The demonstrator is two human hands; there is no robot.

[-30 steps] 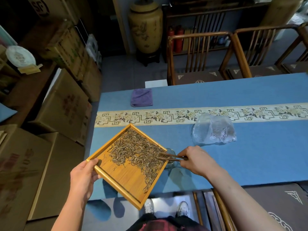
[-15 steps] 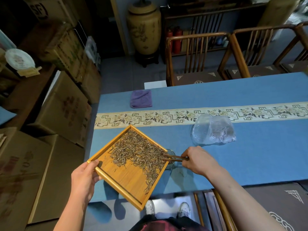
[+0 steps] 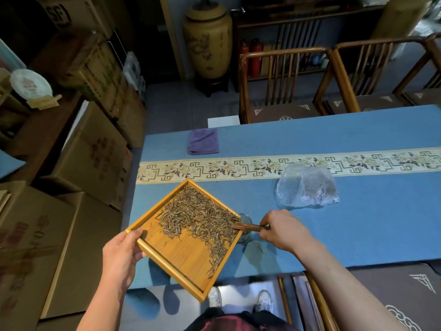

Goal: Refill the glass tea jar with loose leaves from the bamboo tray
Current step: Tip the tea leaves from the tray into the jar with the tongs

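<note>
Judging from how the leaves lie, the refilling is under way but far from finished. A square bamboo tray with a raised rim [image 3: 183, 254] is held at its left corner by the left hand [image 3: 121, 256], whose fingers are curled round the edge, and it is kept over the near edge of the counter covered with a blue cloth [image 3: 358, 230]. A large heap of loose dry tea leaves, thin and brownish [image 3: 198, 218], is spread on the tray, mostly toward the right corner. Just beyond that corner a small clear glass tea jar [image 3: 245, 226] is seen standing on the counter, partly hidden by the tray rim; how full it is cannot be told. A thin dark wooden tea tool [image 3: 249, 226] is pinched by the right hand [image 3: 281, 229], and its tip is laid on the leaves at the tray corner above the jar mouth. Most of the leaves are judged to be left for moving. A crumpled transparent plastic bag [image 3: 307, 187] lies behind the jar, and a folded purple cloth [image 3: 203, 141] rests at the far side of the counter.
</note>
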